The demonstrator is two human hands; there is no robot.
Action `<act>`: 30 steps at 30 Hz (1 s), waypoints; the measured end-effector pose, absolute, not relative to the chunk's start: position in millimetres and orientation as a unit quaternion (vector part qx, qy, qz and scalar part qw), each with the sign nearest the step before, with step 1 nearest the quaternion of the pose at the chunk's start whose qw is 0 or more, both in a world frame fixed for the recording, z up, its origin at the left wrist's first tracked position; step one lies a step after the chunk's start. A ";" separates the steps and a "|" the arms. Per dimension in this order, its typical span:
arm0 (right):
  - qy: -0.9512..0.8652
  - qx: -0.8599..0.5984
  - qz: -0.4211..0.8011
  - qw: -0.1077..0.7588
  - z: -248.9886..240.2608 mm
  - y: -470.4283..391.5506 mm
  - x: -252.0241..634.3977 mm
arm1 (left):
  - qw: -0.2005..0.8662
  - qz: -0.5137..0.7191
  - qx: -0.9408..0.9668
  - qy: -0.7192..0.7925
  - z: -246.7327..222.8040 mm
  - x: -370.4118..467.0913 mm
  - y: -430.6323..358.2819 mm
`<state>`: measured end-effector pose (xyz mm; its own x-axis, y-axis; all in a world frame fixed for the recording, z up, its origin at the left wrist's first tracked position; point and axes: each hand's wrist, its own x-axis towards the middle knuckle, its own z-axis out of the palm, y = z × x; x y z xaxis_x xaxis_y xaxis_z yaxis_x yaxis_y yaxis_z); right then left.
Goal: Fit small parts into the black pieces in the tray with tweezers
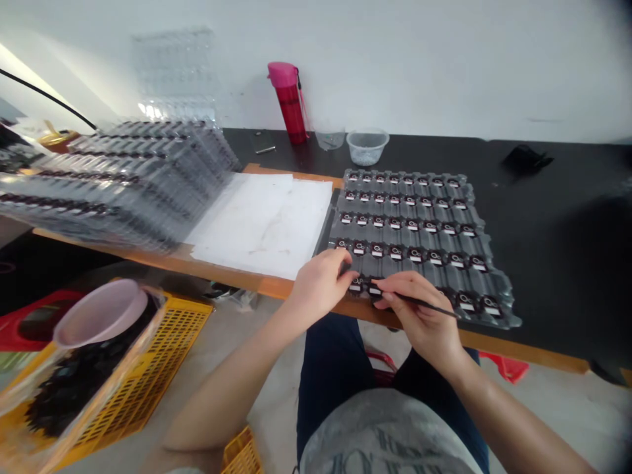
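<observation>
A grey plastic tray (390,264) with rows of small dark parts, each with a white label, lies on the table in front of me. My right hand (419,313) is closed on a thin black tool (428,305), its tip by a part in the tray's nearest row. At the tray's near left corner is my left hand (323,280), thumb and forefinger close together around something dark that I cannot make out. My fingers hide some of the nearest row.
Stacked filled trays (162,178) stand left, beside white paper sheets (266,224). Behind are a pink bottle (292,108) and a clear tub (367,148). A yellow crate (148,375) of black parts, topped by a pink bowl (101,316), sits lower left.
</observation>
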<state>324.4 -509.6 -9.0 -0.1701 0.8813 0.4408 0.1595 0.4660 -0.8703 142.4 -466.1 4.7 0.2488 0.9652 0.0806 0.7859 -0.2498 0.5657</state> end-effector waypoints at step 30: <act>-0.693 -0.369 0.389 0.482 -16.6 -508.9 327.7 | 0.117 0.183 0.778 0.590 -2.5 150.1 -470.0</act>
<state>327.7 -508.9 -16.6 -0.2623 0.8868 0.3805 0.1365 0.4244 -0.8951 150.1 -470.0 -2.5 0.2363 0.9604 0.1474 0.8748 -0.2763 0.3979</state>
